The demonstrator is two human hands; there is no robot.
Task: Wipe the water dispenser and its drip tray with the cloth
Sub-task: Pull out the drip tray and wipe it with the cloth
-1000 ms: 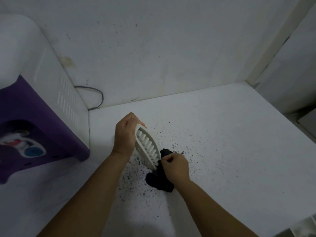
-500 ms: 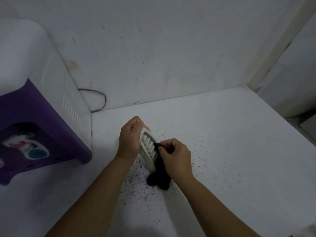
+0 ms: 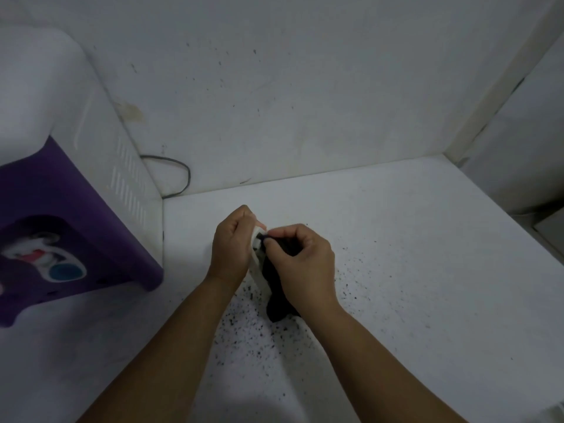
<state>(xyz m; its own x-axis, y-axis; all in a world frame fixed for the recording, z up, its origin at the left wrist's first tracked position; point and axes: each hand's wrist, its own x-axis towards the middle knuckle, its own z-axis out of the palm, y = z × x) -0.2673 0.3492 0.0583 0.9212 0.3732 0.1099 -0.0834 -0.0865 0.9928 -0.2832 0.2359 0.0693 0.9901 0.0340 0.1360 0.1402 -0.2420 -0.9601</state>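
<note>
Cloth [image 3: 279, 296] against hand-held drip tray [image 3: 255, 257]

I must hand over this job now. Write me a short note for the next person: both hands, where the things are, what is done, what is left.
Left hand grips the white drip tray grille, held on edge above the counter.
Right hand pinches the dark cloth against the grille's upper end.
Water dispenser stands at the left.
Done: cannot tell how much of the grille is clean.
Left: finish the grille, wipe the dispenser; black specks lie on the counter.
</note>
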